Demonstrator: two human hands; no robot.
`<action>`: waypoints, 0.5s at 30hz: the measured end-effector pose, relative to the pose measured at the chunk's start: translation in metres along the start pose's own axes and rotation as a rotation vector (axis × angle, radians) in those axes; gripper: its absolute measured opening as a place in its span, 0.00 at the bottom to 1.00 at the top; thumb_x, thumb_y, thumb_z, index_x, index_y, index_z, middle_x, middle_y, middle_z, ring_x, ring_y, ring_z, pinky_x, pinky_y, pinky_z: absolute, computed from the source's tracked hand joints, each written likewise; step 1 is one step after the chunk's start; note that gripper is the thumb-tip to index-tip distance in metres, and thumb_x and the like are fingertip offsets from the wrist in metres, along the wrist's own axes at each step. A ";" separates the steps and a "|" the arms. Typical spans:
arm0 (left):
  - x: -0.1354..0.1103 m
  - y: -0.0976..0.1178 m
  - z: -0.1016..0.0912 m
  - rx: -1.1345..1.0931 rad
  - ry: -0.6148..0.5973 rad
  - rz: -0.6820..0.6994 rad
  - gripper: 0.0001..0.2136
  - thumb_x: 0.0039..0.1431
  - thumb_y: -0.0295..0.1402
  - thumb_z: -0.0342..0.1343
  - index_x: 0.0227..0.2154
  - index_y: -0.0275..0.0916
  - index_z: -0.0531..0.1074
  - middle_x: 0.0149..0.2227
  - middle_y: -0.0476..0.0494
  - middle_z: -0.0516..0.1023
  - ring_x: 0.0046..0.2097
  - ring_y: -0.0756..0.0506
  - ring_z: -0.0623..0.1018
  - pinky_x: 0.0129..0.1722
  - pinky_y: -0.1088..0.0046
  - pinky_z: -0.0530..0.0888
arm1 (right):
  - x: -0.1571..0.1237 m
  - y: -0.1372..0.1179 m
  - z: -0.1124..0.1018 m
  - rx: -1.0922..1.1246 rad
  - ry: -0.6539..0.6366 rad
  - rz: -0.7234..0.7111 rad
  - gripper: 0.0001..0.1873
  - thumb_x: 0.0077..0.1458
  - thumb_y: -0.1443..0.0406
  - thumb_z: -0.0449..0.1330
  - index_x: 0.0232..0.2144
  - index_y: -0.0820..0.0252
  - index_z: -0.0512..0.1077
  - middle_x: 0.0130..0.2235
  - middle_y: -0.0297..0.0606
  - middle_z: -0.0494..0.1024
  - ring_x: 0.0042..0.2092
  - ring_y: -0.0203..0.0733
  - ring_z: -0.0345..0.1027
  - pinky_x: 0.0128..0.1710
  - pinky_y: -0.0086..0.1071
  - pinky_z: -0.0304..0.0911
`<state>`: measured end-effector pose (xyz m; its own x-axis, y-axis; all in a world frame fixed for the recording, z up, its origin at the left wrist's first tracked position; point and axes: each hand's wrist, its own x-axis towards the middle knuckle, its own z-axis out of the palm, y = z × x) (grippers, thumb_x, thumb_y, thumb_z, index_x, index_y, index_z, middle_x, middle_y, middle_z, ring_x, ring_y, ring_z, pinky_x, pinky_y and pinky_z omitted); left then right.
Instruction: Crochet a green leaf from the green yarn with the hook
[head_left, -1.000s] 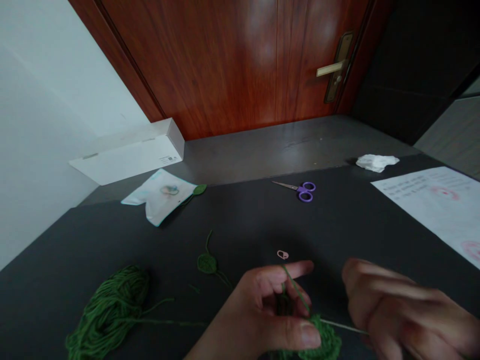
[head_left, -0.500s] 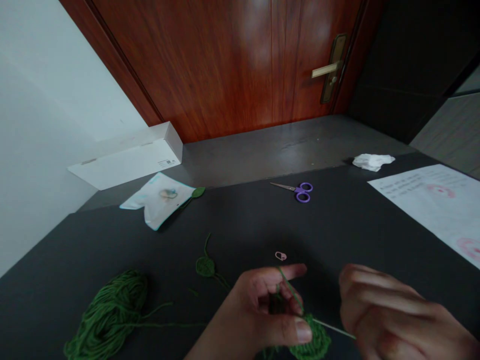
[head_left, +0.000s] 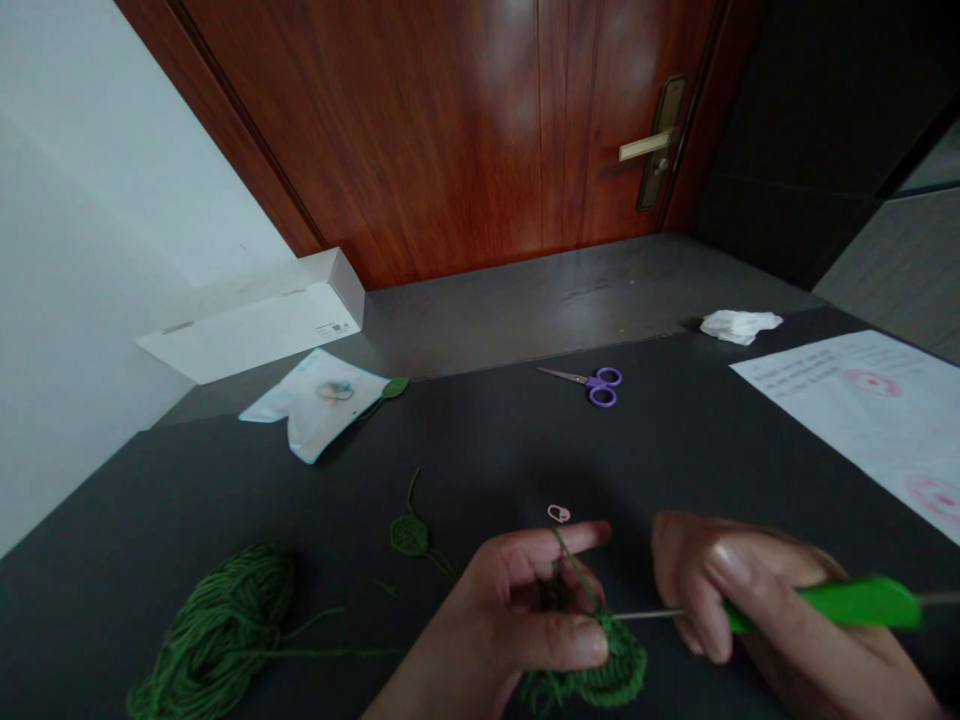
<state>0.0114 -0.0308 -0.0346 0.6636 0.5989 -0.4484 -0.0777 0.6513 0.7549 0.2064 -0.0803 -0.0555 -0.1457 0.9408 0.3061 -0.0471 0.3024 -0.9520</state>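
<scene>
My left hand (head_left: 517,610) pinches a green crocheted piece (head_left: 592,680) between thumb and fingers, with a strand of green yarn (head_left: 576,570) rising over its index finger. My right hand (head_left: 765,610) grips a crochet hook with a bright green handle (head_left: 847,604). The hook's thin metal shaft (head_left: 645,614) reaches left, and its tip sits at the crocheted edge by my left thumb. A loose yarn strand (head_left: 337,652) links the piece to a green yarn skein (head_left: 214,635) lying at lower left.
A small crocheted leaf (head_left: 409,535) and a pink stitch marker (head_left: 558,513) lie on the dark mat just beyond my hands. Further back are purple-handled scissors (head_left: 604,385), a plastic packet (head_left: 319,405) with a green leaf (head_left: 394,387), white tissue (head_left: 739,325), and printed paper (head_left: 862,410).
My right hand has turned and moved left, bringing the green hook handle into view and the shaft level. The view has tilted slightly, and my left hand stays around the piece.
</scene>
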 end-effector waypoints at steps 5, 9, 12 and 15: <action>0.002 -0.003 -0.002 0.092 0.005 0.065 0.31 0.42 0.31 0.71 0.53 0.40 0.73 0.30 0.51 0.70 0.30 0.53 0.65 0.32 0.76 0.62 | -0.001 -0.007 -0.001 -0.493 -0.008 -0.481 0.23 0.70 0.60 0.43 0.23 0.57 0.64 0.20 0.32 0.69 0.23 0.37 0.62 0.25 0.33 0.60; 0.001 -0.003 -0.001 0.094 -0.009 0.101 0.30 0.43 0.32 0.71 0.53 0.43 0.73 0.30 0.51 0.70 0.30 0.53 0.64 0.31 0.76 0.61 | -0.004 -0.009 -0.002 -0.356 -0.067 -0.320 0.24 0.70 0.59 0.43 0.23 0.57 0.66 0.21 0.32 0.70 0.25 0.36 0.66 0.26 0.31 0.62; -0.001 -0.001 0.002 0.074 -0.015 0.108 0.28 0.44 0.32 0.70 0.52 0.43 0.75 0.30 0.51 0.71 0.31 0.53 0.65 0.32 0.75 0.60 | -0.007 -0.005 -0.001 -0.057 0.018 -0.050 0.24 0.69 0.58 0.45 0.23 0.57 0.68 0.23 0.32 0.69 0.26 0.35 0.65 0.27 0.30 0.60; -0.003 0.000 0.001 0.067 -0.052 0.072 0.28 0.44 0.30 0.70 0.52 0.44 0.74 0.30 0.51 0.71 0.30 0.54 0.65 0.32 0.75 0.60 | -0.003 0.000 0.004 0.210 0.110 0.188 0.26 0.67 0.56 0.48 0.19 0.57 0.70 0.21 0.32 0.69 0.26 0.36 0.62 0.27 0.30 0.58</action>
<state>0.0104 -0.0334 -0.0324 0.6956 0.6172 -0.3678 -0.0780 0.5738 0.8153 0.2034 -0.0842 -0.0562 -0.0637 0.9917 0.1117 -0.2348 0.0939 -0.9675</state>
